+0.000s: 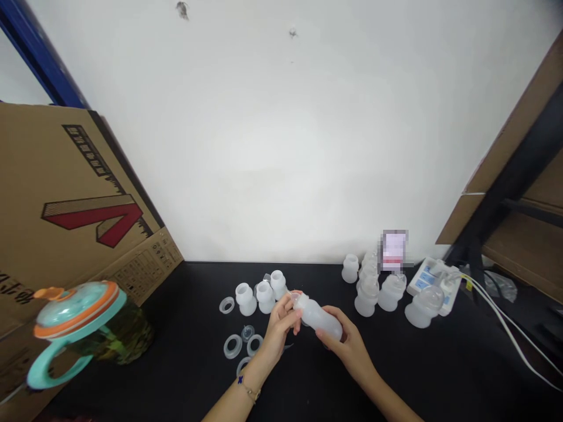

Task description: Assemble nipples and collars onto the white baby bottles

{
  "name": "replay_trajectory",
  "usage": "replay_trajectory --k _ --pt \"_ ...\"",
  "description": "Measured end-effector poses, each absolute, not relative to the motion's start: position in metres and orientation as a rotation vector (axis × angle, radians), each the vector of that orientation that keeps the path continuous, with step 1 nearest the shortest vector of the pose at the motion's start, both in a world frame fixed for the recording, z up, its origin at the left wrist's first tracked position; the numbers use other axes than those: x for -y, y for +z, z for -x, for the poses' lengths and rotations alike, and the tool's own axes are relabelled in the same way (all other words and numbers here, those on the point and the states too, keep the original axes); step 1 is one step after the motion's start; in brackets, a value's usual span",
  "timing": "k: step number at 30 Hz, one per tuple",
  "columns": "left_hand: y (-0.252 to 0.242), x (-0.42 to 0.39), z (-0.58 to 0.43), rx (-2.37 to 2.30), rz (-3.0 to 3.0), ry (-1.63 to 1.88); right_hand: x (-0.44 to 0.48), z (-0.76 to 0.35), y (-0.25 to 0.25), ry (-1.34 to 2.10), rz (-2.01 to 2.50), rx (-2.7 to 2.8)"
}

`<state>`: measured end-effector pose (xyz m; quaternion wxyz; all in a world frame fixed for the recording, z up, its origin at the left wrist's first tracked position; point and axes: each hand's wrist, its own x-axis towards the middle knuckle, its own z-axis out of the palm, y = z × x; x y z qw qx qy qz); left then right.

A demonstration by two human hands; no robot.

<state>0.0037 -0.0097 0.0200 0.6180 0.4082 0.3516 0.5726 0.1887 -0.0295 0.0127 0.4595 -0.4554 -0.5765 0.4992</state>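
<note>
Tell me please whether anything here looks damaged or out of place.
Yes: dark marks high on the wall look chipped, odd against its plain surface. The bottle between the left hand and right hand shows no obvious damage.

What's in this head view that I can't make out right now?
All in the head view:
Base of the bottle: partly covered by the right hand.
Its tip: partly covered by the left hand.
Lowest ring: partly behind the left forearm.
Pinkish rectangle: pixelated, unreadable.
White box: label print too small.
Dark frame: cut off by the right edge.
</note>
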Motion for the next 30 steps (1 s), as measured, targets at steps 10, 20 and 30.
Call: replay_trajectory --k 10,20,30 --pt "0.010 0.007 -0.003 -0.872 -0.963 1.233 0.035 -0.191 0.012 0.616 1.065 1.670" --pt "0.004 0.005 -0.003 -0.920 -0.954 1.163 0.034 -0.197 -0.003 0.171 0.987 1.802" --pt "-0.001 0.003 -0.002 -0.881 -0.921 1.278 0.035 -0.193 0.001 0.366 1.039 1.827"
